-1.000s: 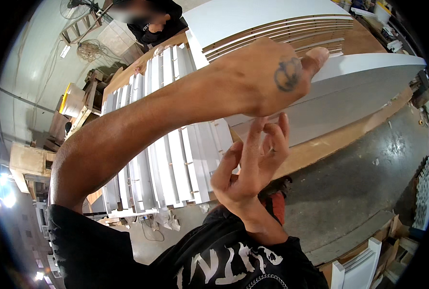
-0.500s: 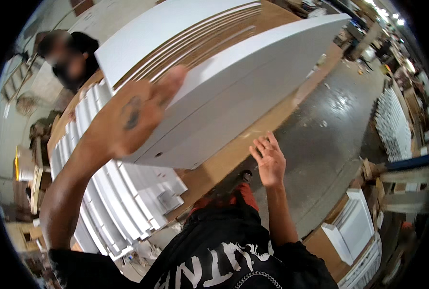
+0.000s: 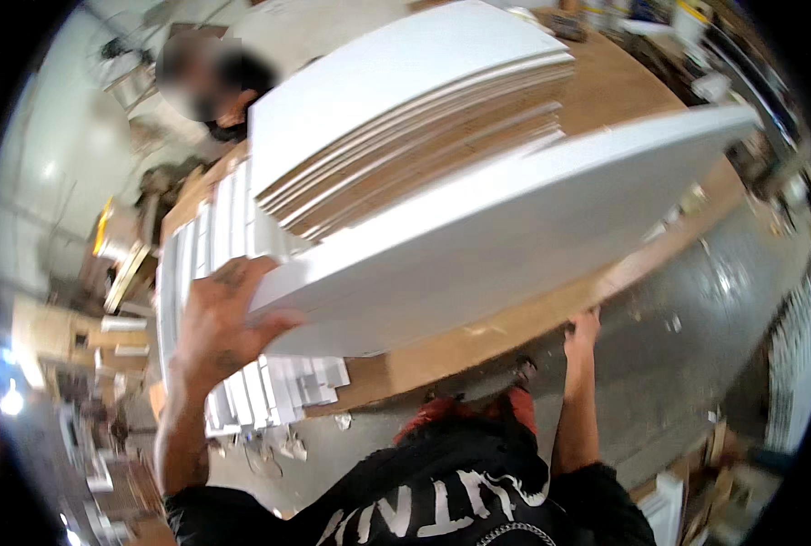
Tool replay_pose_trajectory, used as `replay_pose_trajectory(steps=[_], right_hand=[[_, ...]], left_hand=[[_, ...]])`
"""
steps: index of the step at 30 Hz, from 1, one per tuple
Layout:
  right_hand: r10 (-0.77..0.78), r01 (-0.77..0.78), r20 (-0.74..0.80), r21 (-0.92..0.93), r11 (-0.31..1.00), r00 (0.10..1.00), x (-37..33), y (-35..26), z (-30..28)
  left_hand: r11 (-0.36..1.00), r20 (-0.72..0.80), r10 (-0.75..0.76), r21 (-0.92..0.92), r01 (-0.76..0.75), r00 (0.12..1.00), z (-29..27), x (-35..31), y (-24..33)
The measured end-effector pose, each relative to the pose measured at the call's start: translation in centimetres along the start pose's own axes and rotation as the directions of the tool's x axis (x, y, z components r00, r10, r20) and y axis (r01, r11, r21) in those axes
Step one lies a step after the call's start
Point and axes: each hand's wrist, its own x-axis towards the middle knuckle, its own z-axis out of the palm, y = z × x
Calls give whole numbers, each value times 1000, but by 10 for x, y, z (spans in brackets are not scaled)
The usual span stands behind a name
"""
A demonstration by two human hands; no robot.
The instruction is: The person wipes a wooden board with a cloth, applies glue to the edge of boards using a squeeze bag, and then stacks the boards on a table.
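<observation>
A long white panel [image 3: 515, 246] stands tilted on its long edge on the brown worktable [image 3: 456, 359]. My left hand [image 3: 228, 314] grips its near left corner, with the thumb on the face towards me and the fingers over the top edge. At the table's front edge is my right hand [image 3: 583, 329], apart from the panel, its fingers curled. Whether they hold anything is too small to make out. Behind the panel lies a stack of white boards [image 3: 396, 91] with brown edges.
Long white strips [image 3: 233, 205] lie layered at the table's left end. Past them a person [image 3: 228, 86] in dark clothes is by the far side. A white bucket [image 3: 114, 232] stands at the left. White ribbed pieces [image 3: 797, 364] are stacked at the right.
My left hand has moved from above the panel's top edge onto its left corner. My right hand went from spread fingers to curled ones by the table edge. The view has shifted.
</observation>
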Motion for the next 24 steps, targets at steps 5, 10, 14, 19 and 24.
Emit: replay_pose_trajectory(steps=[5, 10, 14, 19, 24], right_hand=[[122, -128, 73, 95, 987, 990, 3, 2, -22], [-114, 132, 333, -32, 991, 936, -79, -95, 0], [-815, 944, 478, -187, 271, 328, -162, -198, 51], [-561, 902, 759, 80, -423, -330, -234, -262, 118], [60, 764, 983, 172, -622, -173, -285, -214, 176]], left_hand=[[977, -37, -160, 137, 163, 986, 16, 30, 55], [952, -39, -279, 117, 281, 960, 27, 52, 89], [946, -27, -282, 156, 283, 959, 32, 60, 103], [971, -81, -194, 125, 203, 978, 26, 71, 114], [930, -158, -363, -1, 367, 918, 27, 9, 91]])
